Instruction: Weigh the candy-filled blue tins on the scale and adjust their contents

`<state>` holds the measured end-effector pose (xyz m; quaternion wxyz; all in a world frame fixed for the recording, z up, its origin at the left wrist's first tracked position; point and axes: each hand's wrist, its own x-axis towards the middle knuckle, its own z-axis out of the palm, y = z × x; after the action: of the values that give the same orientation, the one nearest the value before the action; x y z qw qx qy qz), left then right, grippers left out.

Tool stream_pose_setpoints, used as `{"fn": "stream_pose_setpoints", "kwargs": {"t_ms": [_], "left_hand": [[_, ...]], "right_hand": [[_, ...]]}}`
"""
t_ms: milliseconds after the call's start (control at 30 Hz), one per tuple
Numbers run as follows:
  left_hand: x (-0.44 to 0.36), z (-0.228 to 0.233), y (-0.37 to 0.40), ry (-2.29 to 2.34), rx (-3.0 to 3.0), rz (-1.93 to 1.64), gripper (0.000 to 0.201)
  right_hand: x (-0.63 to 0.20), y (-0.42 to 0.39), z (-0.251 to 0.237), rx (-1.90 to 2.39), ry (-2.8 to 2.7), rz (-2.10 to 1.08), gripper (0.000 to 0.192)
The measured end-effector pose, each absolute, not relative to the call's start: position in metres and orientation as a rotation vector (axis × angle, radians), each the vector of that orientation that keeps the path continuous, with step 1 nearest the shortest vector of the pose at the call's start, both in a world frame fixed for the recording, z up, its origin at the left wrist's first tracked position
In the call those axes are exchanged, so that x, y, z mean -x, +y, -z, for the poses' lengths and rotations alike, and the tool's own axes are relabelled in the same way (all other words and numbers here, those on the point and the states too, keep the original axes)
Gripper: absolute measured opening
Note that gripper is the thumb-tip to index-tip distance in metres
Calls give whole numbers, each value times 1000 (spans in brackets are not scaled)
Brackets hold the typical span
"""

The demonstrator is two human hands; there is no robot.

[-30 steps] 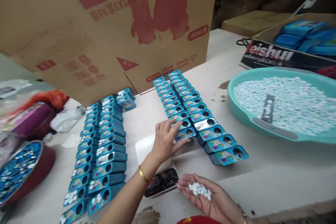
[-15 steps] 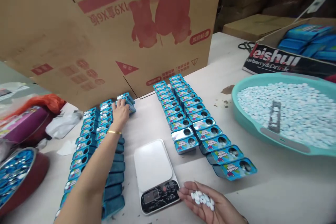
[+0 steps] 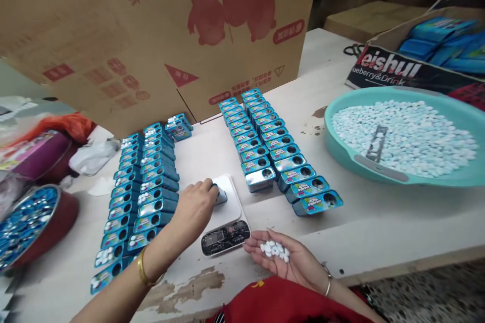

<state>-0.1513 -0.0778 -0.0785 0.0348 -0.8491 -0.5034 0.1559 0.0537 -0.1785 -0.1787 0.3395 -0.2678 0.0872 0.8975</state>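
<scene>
Left hand (image 3: pixel 195 205) clamped on blue tin (image 3: pixel 220 195), set on kitchen scale (image 3: pixel 223 217) for weighing. Right hand (image 3: pixel 282 257), beside scale: cupped open, cradling white tablets (image 3: pixel 275 250).

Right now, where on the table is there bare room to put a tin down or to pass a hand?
Bare table lies between the right rows of tins and the teal basin, and along the near edge. A narrower strip runs between the left rows and the scale. The left end, by the red bowl, is crowded.
</scene>
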Motion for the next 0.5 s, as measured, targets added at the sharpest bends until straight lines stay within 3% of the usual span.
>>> {"fn": "stream_pose_setpoints", "kwargs": {"t_ms": [200, 333, 500], "left_hand": [[132, 75, -122, -1472, 2833, 139, 19], [95, 100, -171, -1407, 3256, -9, 15], [78, 132, -192, -1535, 3176, 19, 14]], "right_hand": [[-55, -184, 178, 648, 276, -2325, 27], [-53, -187, 176, 613, 309, -2328, 23], [-51, -190, 171, 684, 286, -2365, 24]]}}
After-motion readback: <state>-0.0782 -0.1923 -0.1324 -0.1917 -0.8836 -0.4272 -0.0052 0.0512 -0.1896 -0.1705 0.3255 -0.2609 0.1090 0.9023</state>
